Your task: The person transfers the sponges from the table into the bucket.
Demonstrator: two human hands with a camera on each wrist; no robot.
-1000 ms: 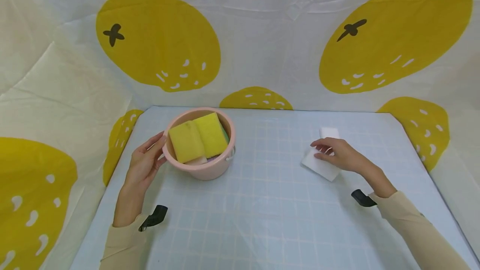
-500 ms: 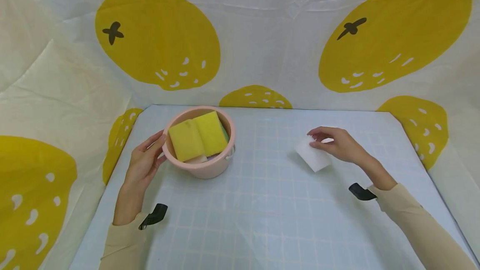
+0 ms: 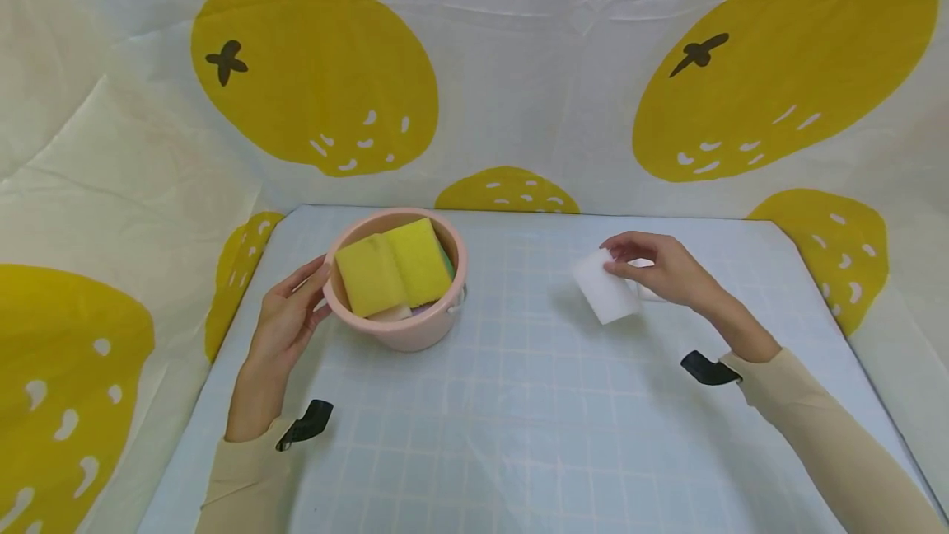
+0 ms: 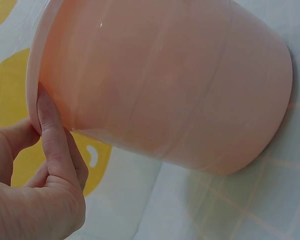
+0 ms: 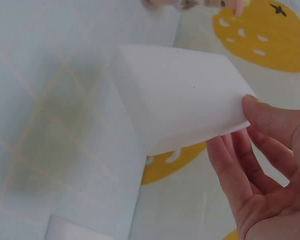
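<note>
My left hand [image 3: 285,320] pinches the left rim of a pink bucket [image 3: 415,338], with fingers under the lip in the left wrist view. Two yellow sponges [image 3: 368,277] lie on top inside the bucket, above a green edge and pale pieces that are mostly hidden. My right hand [image 3: 660,266] pinches one end of a white melamine sponge [image 5: 185,95] between thumb and fingers, tilted and raised off the table. A second white block [image 5: 72,231] lies on the table below, mostly hidden behind the right hand in the head view.
A pale blue checked cloth covers the table [image 3: 489,410]. White sheets [image 3: 534,89] printed with large yellow fruit stand up at the back and both sides. The bucket's metal handle joint [image 3: 457,303] is on its right side.
My right hand has lifted the white sponge from the table and carried it slightly left and toward the back. My left hand and the bucket stay in place.
</note>
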